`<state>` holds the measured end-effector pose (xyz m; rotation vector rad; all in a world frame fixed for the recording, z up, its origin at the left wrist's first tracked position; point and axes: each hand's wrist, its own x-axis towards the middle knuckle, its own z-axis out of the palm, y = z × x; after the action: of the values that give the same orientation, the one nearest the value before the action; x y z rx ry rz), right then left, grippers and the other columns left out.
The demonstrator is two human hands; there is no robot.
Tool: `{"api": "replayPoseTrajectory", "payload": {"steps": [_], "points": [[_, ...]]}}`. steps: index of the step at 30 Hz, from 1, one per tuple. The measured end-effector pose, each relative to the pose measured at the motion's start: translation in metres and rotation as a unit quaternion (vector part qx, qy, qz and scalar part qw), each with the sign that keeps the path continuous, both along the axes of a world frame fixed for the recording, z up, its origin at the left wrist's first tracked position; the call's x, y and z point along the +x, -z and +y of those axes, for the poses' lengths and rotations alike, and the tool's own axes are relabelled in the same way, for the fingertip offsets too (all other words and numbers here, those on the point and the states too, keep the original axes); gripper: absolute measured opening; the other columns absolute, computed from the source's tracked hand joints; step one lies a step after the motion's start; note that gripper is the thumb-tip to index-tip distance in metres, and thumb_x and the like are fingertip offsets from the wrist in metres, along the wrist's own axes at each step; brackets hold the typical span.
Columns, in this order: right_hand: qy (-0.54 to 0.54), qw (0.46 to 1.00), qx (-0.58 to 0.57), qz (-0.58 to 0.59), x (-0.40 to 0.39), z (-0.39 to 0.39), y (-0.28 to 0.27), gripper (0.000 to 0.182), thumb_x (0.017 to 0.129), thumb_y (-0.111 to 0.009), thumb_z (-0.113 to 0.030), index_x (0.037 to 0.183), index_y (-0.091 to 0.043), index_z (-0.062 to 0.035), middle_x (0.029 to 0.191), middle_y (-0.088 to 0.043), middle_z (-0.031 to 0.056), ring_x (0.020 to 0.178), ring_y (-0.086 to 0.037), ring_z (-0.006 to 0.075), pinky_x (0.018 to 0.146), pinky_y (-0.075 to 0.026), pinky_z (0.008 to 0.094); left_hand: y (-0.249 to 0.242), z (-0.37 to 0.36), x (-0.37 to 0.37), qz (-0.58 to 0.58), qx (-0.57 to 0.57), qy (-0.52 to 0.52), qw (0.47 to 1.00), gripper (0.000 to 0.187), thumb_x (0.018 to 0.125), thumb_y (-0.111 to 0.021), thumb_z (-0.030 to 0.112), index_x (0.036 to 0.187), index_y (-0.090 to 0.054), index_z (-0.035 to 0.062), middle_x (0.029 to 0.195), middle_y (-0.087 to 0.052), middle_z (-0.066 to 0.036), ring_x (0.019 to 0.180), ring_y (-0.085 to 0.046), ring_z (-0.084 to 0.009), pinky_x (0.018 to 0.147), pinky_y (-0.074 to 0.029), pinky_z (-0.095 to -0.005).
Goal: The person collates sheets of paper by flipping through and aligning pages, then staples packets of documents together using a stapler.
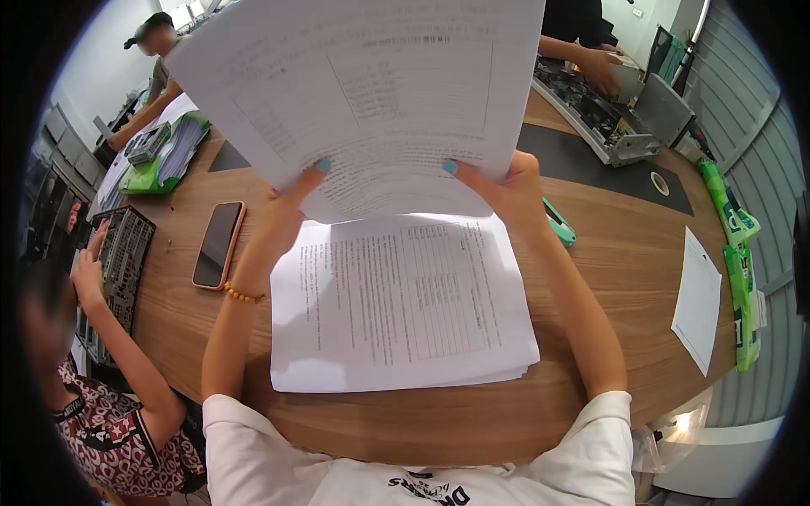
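Observation:
Both of my hands hold up printed sheets point(371, 84) above the table. My left hand point(295, 192) grips the lower left part, its thumb on the near face. On the lower right part, my right hand point(506, 190) has its thumb pressed in the same way. The sheets bow between the thumbs, and the fingers behind them are mostly hidden. Directly below lies a thick stack of printed paper point(396, 312), its near and right edges slightly uneven.
A phone point(218, 244) lies left of the stack. A green cutter point(559, 226) is beside my right forearm. At the right are a loose sheet point(699, 299), a tape roll point(659, 184) and green packets point(741, 295). Other people handle electronic equipment point(603, 110) and a metal rack point(122, 261).

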<state>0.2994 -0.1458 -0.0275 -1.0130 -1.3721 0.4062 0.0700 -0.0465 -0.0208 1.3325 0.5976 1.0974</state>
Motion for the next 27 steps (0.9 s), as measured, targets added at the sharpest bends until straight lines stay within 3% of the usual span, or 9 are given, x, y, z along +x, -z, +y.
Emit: {"api": "replayPoseTrajectory", "payload": {"steps": [2, 5, 7, 11, 13, 16, 18, 21, 27], "points": [[0.014, 1.000, -0.016, -0.008, -0.004, -0.011, -0.020, 0.018, 0.071, -0.067, -0.011, 0.083, -0.064, 0.0019, 0.075, -0.063, 0.0089, 0.065, -0.058, 0.0096, 0.055, -0.046, 0.0209, -0.015, -0.006, -0.006, -0.005, -0.028, -0.014, 0.999, 0.046, 0.072, -0.065, 0.008, 0.112, -0.044, -0.0010, 0.109, -0.050, -0.014, 0.104, -0.047, -0.0242, 0.085, -0.041, -0.0358], [0.024, 0.999, -0.042, -0.005, -0.011, -0.030, -0.032, 0.016, 0.073, -0.065, -0.010, 0.084, -0.064, 0.0015, 0.075, -0.064, 0.0078, 0.066, -0.058, 0.0092, 0.055, -0.046, 0.0205, -0.033, -0.017, -0.021, -0.024, 0.021, 0.062, 0.998, 0.043, 0.074, -0.063, 0.007, 0.112, -0.045, -0.0007, 0.110, -0.050, -0.013, 0.104, -0.047, -0.0231, 0.084, -0.042, -0.0345], [0.022, 0.999, -0.039, -0.004, -0.011, -0.034, -0.036, 0.015, 0.073, -0.065, -0.009, 0.084, -0.063, 0.0012, 0.075, -0.064, 0.0073, 0.066, -0.058, 0.0093, 0.055, -0.046, 0.0203, -0.037, -0.035, -0.021, -0.005, 0.057, 0.002, 0.998, 0.033, 0.077, -0.059, 0.005, 0.107, -0.049, -0.0017, 0.106, -0.053, -0.012, 0.098, -0.051, -0.0198, 0.081, -0.043, -0.0322], [-0.010, 0.999, -0.039, 0.008, -0.013, -0.042, -0.004, 0.016, 0.073, -0.065, -0.008, 0.086, -0.063, -0.0001, 0.076, -0.063, 0.0063, 0.067, -0.058, 0.0088, 0.057, -0.046, 0.0200, -0.002, -0.035, -0.025, 0.033, 0.095, 0.054, 0.993, 0.023, 0.078, -0.057, 0.003, 0.100, -0.053, -0.0031, 0.096, -0.058, -0.010, 0.088, -0.054, -0.0156, 0.075, -0.044, -0.0274], [-0.024, 0.999, -0.025, 0.008, -0.014, -0.044, 0.008, 0.016, 0.073, -0.065, -0.008, 0.087, -0.063, -0.0004, 0.076, -0.063, 0.0059, 0.067, -0.057, 0.0084, 0.057, -0.046, 0.0202, 0.020, -0.037, -0.015, 0.011, 0.195, 0.040, 0.980, 0.017, 0.079, -0.057, 0.004, 0.094, -0.056, -0.0041, 0.087, -0.059, -0.008, 0.079, -0.055, -0.0117, 0.068, -0.044, -0.0232], [0.005, 0.996, -0.084, 0.006, -0.017, -0.052, 0.004, 0.016, 0.072, -0.066, -0.008, 0.086, -0.063, -0.0003, 0.076, -0.063, 0.0054, 0.068, -0.056, 0.0083, 0.058, -0.045, 0.0214, 0.017, -0.044, -0.012, -0.008, 0.132, 0.032, 0.991, 0.016, 0.080, -0.058, 0.006, 0.092, -0.057, -0.0043, 0.086, -0.059, -0.007, 0.076, -0.054, -0.0100, 0.064, -0.044, -0.0218], [0.010, 0.992, -0.121, 0.031, -0.020, -0.060, -0.005, 0.024, 0.072, -0.064, -0.001, 0.094, -0.059, 0.0017, 0.091, -0.061, 0.0086, 0.083, -0.056, 0.0123, 0.071, -0.046, 0.0244, 0.014, -0.049, -0.017, 0.014, 0.113, 0.029, 0.993, 0.016, 0.080, -0.057, 0.007, 0.093, -0.057, -0.0041, 0.086, -0.059, -0.006, 0.076, -0.054, -0.0093, 0.064, -0.044, -0.0216], [0.056, 0.994, -0.091, 0.002, -0.023, -0.062, 0.010, 0.022, 0.072, -0.066, -0.008, 0.092, -0.060, -0.0006, 0.081, -0.062, 0.0051, 0.070, -0.056, 0.0101, 0.060, -0.045, 0.0218, 0.025, -0.058, -0.010, 0.031, 0.141, 0.024, 0.989, 0.016, 0.082, -0.055, 0.008, 0.093, -0.057, -0.0029, 0.082, -0.059, -0.004, 0.072, -0.052, -0.0068, 0.061, -0.042, -0.0195], [0.020, 0.993, -0.099, 0.064, -0.034, -0.072, 0.004, 0.024, 0.072, -0.064, -0.002, 0.095, -0.059, -0.0001, 0.089, -0.062, 0.0075, 0.080, -0.057, 0.0130, 0.068, -0.047, 0.0242, 0.021, -0.059, -0.019, 0.023, 0.150, 0.057, 0.987, 0.017, 0.083, -0.054, 0.008, 0.096, -0.055, -0.0024, 0.081, -0.058, -0.003, 0.071, -0.050, -0.0069, 0.060, -0.041, -0.0209]]}}
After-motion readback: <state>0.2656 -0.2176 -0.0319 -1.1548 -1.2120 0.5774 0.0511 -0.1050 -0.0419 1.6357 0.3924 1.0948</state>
